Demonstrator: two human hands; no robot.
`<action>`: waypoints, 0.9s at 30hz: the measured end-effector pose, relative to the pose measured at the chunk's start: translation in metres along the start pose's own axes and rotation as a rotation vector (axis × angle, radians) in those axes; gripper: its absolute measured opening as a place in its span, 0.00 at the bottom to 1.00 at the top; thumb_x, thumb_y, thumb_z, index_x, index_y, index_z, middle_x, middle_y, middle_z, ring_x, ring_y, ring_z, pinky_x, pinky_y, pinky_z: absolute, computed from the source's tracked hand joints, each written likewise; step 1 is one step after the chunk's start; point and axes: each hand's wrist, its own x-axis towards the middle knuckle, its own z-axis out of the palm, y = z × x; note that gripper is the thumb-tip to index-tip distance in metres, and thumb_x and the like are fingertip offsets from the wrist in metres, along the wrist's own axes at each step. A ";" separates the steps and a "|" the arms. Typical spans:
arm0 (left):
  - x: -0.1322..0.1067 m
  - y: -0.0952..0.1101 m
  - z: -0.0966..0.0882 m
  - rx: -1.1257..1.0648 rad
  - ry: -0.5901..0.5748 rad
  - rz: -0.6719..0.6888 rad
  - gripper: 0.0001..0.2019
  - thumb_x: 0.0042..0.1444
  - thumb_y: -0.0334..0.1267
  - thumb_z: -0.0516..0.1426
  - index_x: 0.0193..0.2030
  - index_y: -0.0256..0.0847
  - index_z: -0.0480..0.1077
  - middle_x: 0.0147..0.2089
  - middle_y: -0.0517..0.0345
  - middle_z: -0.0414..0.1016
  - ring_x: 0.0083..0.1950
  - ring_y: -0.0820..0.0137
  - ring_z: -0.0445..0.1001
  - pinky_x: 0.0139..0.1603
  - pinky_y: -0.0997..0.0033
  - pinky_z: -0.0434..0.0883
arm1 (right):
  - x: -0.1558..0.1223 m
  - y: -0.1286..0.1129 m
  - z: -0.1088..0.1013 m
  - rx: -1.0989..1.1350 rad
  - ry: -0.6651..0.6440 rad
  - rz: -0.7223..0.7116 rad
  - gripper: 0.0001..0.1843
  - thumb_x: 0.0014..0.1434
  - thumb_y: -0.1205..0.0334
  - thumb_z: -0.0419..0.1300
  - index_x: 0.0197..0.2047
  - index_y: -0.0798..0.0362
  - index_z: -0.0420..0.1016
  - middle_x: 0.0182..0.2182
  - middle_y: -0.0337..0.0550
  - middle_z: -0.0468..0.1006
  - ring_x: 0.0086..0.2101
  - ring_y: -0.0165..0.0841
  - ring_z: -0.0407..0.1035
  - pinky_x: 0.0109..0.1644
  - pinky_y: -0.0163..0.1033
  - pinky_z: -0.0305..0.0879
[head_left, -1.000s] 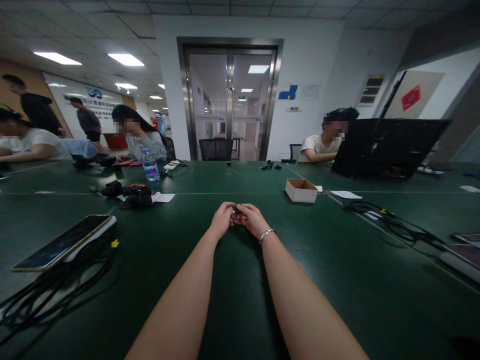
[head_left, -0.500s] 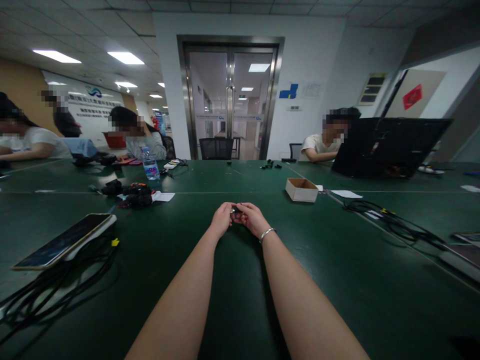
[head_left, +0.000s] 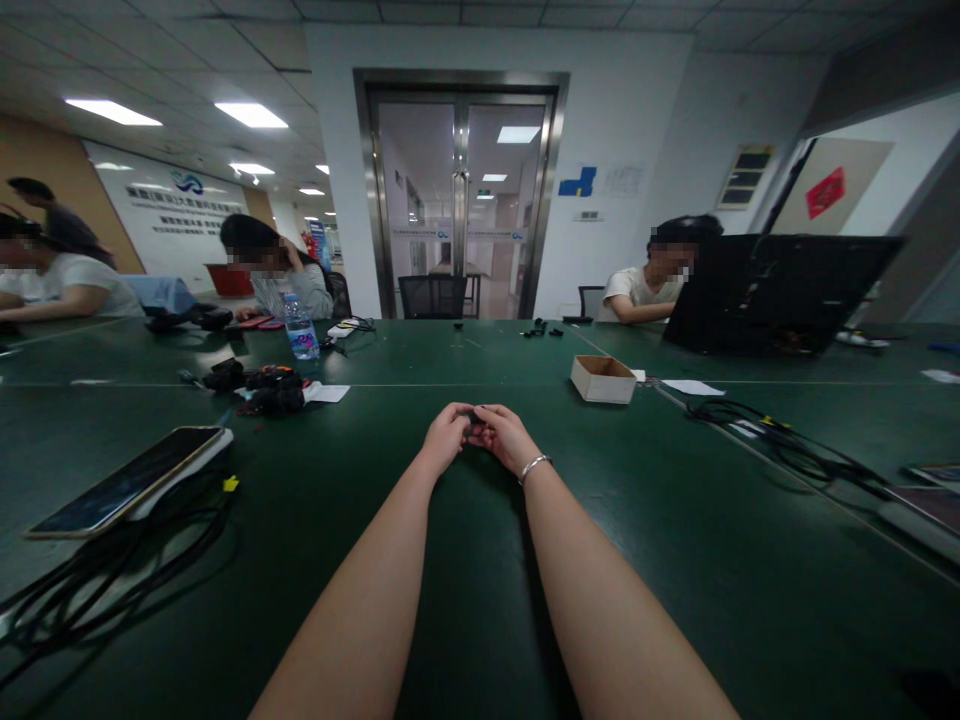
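L hand point(head_left: 446, 438) and R hand point(head_left: 507, 436) meet at fingertips over green table point(head_left: 645, 460); both grips closed on small dark item point(head_left: 473, 425), located btwn them. Fingers hide most of item; exact contact pts can't be told. Two-hand hold prob. steadies so small a part. Open box point(head_left: 604, 386) sits fwd-right, apart from hands, likely to keep contents accessible. Phone point(head_left: 131, 482) rests tilted on white obj. point(head_left: 196, 468), L side, prob. parked clear of work area.
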 end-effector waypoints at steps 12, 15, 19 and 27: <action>-0.001 0.002 0.000 -0.030 0.009 0.004 0.10 0.60 0.36 0.49 0.43 0.38 0.69 0.22 0.64 0.62 0.18 0.78 0.59 0.17 0.80 0.55 | -0.002 -0.002 0.002 0.004 0.000 0.001 0.07 0.55 0.66 0.65 0.32 0.55 0.69 0.16 0.35 0.72 0.16 0.25 0.65 0.27 0.35 0.75; -0.001 0.003 0.000 -0.034 0.032 -0.024 0.10 0.59 0.35 0.50 0.43 0.38 0.69 0.23 0.64 0.63 0.18 0.79 0.59 0.17 0.81 0.55 | -0.002 -0.002 0.002 -0.003 0.001 0.003 0.08 0.54 0.66 0.66 0.32 0.55 0.69 0.17 0.36 0.72 0.17 0.26 0.66 0.27 0.35 0.75; -0.002 0.003 -0.001 -0.048 0.030 -0.015 0.12 0.61 0.38 0.47 0.42 0.37 0.70 0.20 0.64 0.61 0.18 0.78 0.58 0.17 0.80 0.54 | -0.002 -0.002 0.002 -0.014 -0.001 0.005 0.08 0.55 0.66 0.66 0.32 0.56 0.69 0.16 0.36 0.72 0.16 0.26 0.66 0.26 0.34 0.74; -0.004 0.007 -0.001 -0.057 0.037 -0.017 0.13 0.60 0.37 0.48 0.42 0.36 0.71 0.21 0.62 0.63 0.19 0.77 0.60 0.17 0.80 0.55 | -0.002 -0.002 0.001 0.002 -0.035 0.003 0.09 0.54 0.65 0.66 0.31 0.56 0.69 0.16 0.36 0.72 0.16 0.25 0.65 0.26 0.33 0.74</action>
